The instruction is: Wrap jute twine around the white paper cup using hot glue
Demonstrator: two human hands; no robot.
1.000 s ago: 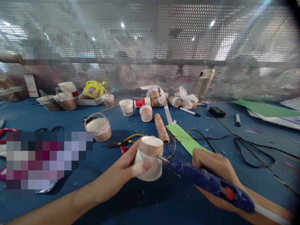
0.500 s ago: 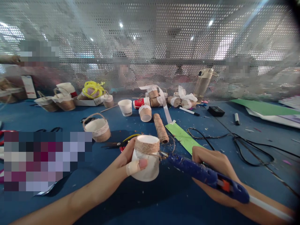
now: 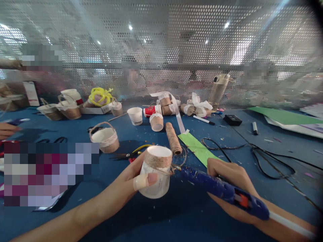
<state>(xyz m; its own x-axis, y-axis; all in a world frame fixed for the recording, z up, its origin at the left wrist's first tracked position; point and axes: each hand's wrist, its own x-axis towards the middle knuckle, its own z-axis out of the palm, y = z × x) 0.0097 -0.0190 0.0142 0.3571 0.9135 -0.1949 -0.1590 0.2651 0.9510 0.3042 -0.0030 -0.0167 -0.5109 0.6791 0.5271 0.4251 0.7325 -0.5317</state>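
My left hand [image 3: 137, 178] grips a white paper cup [image 3: 157, 183] from its left side, a bandage on the thumb. Twine [image 3: 158, 160] is wound round the cup's upper part just below the rim, and a loose strand runs off toward the right. In my right hand [image 3: 230, 178] is a blue hot glue gun [image 3: 214, 186], a white glue stick jutting from its back end. Its nozzle points left and lies close to the cup's right side; whether it touches cannot be made out. Behind the cup lies a spool of twine [image 3: 173, 138].
Scissors [image 3: 127, 155] lie left behind the cup, near a small basket with a twine handle [image 3: 105, 139]. A green strip [image 3: 198, 148] and a black cable [image 3: 262, 164] lie to the right. Finished-looking cups and a bottle [image 3: 219, 90] stand at the back. Another person's hand [image 3: 8, 130] shows at left.
The cup has tipped slightly, its base shifting left and down in my left hand. The glue gun has barely moved. Another person's hand has come in at the left edge.
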